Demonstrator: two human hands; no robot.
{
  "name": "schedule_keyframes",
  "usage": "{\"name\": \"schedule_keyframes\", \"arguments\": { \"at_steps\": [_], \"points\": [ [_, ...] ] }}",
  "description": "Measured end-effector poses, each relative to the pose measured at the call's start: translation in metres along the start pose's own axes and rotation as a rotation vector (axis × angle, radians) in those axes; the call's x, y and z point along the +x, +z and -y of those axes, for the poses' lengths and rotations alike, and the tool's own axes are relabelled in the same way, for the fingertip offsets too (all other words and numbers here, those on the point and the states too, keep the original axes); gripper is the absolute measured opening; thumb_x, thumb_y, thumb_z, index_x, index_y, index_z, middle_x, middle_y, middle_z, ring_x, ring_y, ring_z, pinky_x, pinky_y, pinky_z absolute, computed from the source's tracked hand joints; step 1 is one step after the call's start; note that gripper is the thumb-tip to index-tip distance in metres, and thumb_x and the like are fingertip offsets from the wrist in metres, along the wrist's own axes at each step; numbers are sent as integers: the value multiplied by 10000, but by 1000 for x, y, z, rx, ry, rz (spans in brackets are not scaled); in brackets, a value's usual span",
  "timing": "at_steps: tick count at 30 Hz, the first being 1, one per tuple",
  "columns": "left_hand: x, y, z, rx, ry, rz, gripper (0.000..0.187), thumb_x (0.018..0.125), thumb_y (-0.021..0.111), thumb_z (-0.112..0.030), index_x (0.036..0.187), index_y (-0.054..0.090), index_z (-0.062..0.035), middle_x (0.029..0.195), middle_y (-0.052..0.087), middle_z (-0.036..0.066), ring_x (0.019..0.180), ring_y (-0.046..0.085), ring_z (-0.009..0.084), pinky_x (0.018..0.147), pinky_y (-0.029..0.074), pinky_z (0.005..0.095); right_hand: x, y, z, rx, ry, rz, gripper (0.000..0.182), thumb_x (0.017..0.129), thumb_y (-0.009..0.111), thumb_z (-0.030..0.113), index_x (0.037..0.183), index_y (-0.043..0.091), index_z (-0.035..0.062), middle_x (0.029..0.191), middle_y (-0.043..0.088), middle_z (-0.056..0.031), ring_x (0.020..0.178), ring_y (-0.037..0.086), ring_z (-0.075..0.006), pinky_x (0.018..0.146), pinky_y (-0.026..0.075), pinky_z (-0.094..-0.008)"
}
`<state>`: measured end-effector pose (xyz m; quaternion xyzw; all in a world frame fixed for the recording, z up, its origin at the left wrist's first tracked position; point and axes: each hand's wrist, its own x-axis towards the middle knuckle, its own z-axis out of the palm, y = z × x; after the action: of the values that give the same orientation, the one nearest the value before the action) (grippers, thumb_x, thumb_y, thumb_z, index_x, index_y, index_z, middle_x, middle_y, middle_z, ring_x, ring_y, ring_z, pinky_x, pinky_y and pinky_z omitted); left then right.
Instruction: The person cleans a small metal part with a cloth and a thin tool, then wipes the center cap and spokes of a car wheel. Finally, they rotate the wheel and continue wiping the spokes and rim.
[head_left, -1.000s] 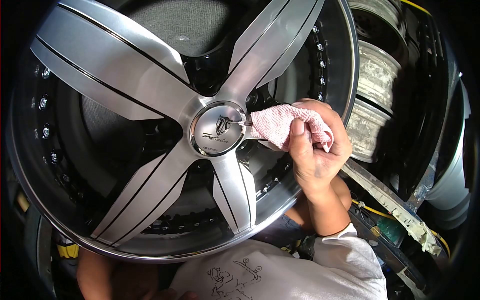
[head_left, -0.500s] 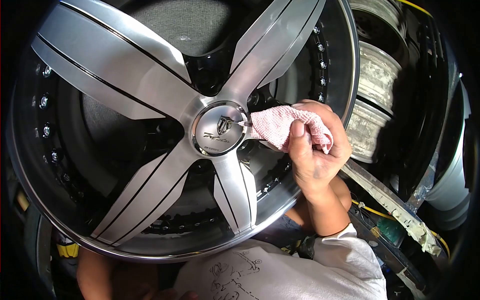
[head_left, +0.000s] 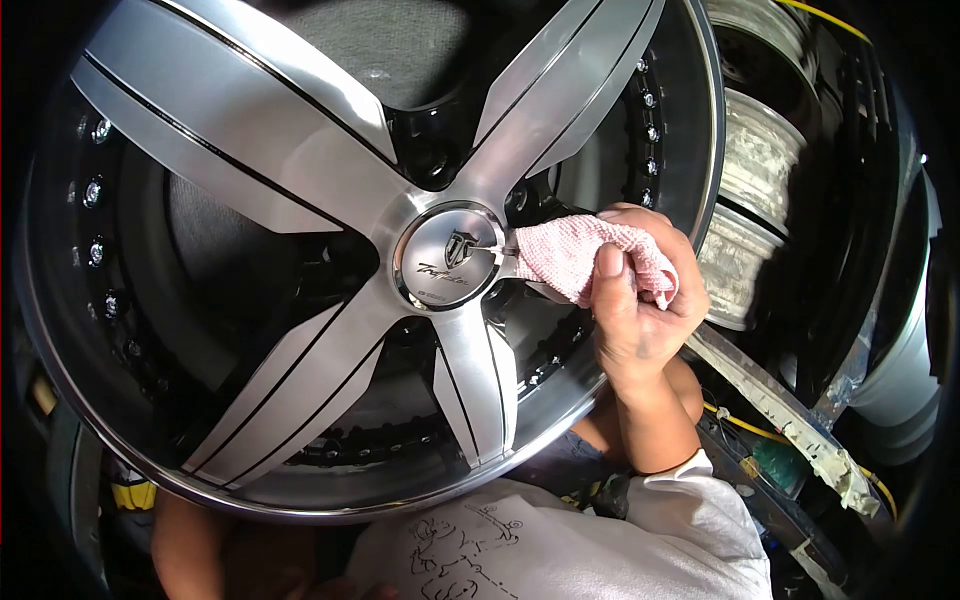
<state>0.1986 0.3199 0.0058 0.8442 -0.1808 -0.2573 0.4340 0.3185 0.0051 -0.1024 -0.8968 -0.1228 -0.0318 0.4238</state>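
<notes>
My right hand is closed round a crumpled pink cloth, the thumb pressed against its front. Out of the cloth's left end pokes a thin tool tip, like a fine brush; the rest of the tool is hidden. The tip reaches over the round silver centre cap, by its dark shield emblem and script lettering. Around the cap spreads a large alloy wheel with brushed silver spokes and dark grooves. My left forearm shows at the lower left; its hand is out of sight.
Worn, dusty rims are stacked on the right. A paint-crusted metal bar runs below them, with a yellow hose alongside. My white printed shirt is close to the wheel's near edge.
The wheel has shifted slightly to the right in view, and my right hand with the cloth has shifted with it. My grip looks the same.
</notes>
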Motion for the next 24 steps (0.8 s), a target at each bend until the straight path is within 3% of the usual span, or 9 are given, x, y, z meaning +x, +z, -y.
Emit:
{"name": "schedule_keyframes", "arguments": {
  "at_steps": [3,13,18,20,24],
  "points": [
    [-2,0,-2,-3,-3,6,328,922,518,-290,1171,695,-171,1232,673,56,1094,643,242,972,513,450,-2,0,0,87,65,-20,201,815,719,-12,1007,664,-39,921,681,-135,804,630,-165,727,508,-279],
    [-5,8,-7,-8,-47,-35,324,931,510,-297,1168,692,-174,1229,673,54,1096,645,239,991,510,464,1,1,8,-32,-9,63,234,769,742,-7,990,675,-40,909,690,-149,802,666,-208,735,528,-296],
    [2,-17,1,-13,34,216,324,931,508,-302,1167,694,-179,1234,670,56,1099,644,241,1001,503,468,1,2,6,-58,-42,62,247,745,742,-21,984,679,-41,900,691,-146,795,671,-211,731,532,-293],
    [-3,2,-7,-46,-51,23,328,928,513,-312,1168,695,-181,1235,670,56,1104,643,242,1006,498,471,2,3,6,-52,-48,62,250,741,743,-22,982,681,-40,896,691,-145,792,672,-208,727,532,-290],
    [-8,3,-8,-55,-74,0,339,923,520,-332,1175,695,-188,1242,668,57,1118,640,241,1021,488,476,2,4,9,-69,-35,57,252,736,748,-20,980,684,-39,892,691,-141,792,672,-203,726,531,-286]
  ]
}}
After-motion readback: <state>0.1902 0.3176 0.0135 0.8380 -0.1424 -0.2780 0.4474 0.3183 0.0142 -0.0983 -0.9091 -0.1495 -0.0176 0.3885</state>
